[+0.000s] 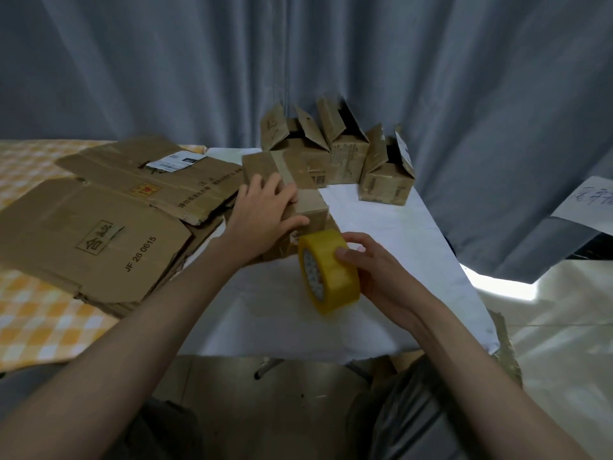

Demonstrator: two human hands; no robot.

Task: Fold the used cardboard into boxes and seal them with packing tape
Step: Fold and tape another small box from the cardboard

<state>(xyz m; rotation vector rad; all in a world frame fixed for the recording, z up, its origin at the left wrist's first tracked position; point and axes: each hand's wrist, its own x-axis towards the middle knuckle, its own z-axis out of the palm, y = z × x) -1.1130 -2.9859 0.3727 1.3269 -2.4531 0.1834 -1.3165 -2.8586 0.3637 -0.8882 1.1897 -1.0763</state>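
Closed brown cardboard box, taped along its top seam, lying on the white table; yellow packing tape roll upright on edge just beside the box's near end.

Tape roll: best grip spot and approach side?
Grip the tape roll across its outer band, from the right, as the right hand does. It stands on edge with its core facing left toward the box, where the left hand rests.
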